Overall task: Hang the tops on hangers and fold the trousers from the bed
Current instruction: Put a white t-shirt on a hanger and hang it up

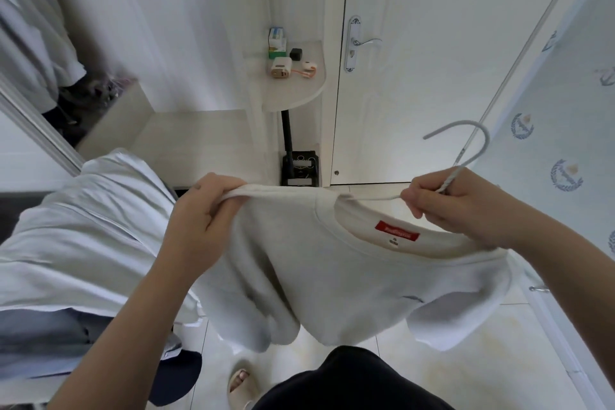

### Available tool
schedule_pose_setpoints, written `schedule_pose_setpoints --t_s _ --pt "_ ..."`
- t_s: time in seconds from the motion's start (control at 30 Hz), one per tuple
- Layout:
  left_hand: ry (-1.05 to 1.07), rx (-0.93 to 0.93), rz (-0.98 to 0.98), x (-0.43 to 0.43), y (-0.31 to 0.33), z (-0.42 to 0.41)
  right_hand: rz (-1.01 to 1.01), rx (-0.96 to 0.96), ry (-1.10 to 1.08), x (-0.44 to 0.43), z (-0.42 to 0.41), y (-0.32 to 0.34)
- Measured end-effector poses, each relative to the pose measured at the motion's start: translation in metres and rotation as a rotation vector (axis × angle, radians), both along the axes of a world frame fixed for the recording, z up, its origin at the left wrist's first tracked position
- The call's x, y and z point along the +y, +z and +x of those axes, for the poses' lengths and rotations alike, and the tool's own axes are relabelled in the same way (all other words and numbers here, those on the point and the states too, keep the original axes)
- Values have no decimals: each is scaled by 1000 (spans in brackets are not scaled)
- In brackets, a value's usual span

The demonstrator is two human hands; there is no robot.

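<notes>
This is a white room with a tiled floor (466, 329) and a white door (432, 83) straight ahead. The top (332, 276) is up in the air in front of the person, held between both hands above the floor. It is white, with a red label (397, 231) inside the collar.

The left hand (206, 210) grips one shoulder of the top, with its fingers curled round a bunch of cloth. The right hand (459, 206) is closed tight on the hanger (452, 180), just under the hook. The hook sticks up above that hand. A thin arm of the hanger runs from the hand to the edge of the collar. The rest of the top hangs down loose, and a sleeve droops on the right.

A pile of pale clothes (83, 226) lies just beside the left arm. A small shelf (299, 93) next to the door holds some little boxes and a cable. The wall (565, 93) on the right has blue pictures on it. A foot (239, 383) in a slipper shows at the bottom.
</notes>
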State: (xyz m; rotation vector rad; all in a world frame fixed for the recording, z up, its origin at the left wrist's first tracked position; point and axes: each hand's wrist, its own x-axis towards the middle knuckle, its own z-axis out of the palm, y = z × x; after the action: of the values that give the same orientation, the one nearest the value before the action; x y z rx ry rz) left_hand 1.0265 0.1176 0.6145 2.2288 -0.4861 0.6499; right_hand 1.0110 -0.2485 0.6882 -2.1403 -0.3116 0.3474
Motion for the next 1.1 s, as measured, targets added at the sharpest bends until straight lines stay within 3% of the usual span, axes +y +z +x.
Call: schedule_pose_setpoints --t_s 0.13,0.3,0.43,0.73,0.83,1.0,1.1 --pt "-33 72 -28 12 13 5 161 -18 -10 9 -4 -1" --pt "-112 223 103 5 21 -1 160 -59 -14 27 -7 -6" --pt "-171 159 321 -27 26 -3 96 -74 2 44 -1 -6" --pt "-48 43 313 -40 15 0 65 -132 -12 43 13 -12" --pt "29 28 246 -27 16 9 -38 -143 -8 8 20 -29" --pt "111 13 178 9 24 23 -279 176 -28 -62 13 -75" --pt "73 9 196 19 26 31 -405 108 -141 -78 16 -92"
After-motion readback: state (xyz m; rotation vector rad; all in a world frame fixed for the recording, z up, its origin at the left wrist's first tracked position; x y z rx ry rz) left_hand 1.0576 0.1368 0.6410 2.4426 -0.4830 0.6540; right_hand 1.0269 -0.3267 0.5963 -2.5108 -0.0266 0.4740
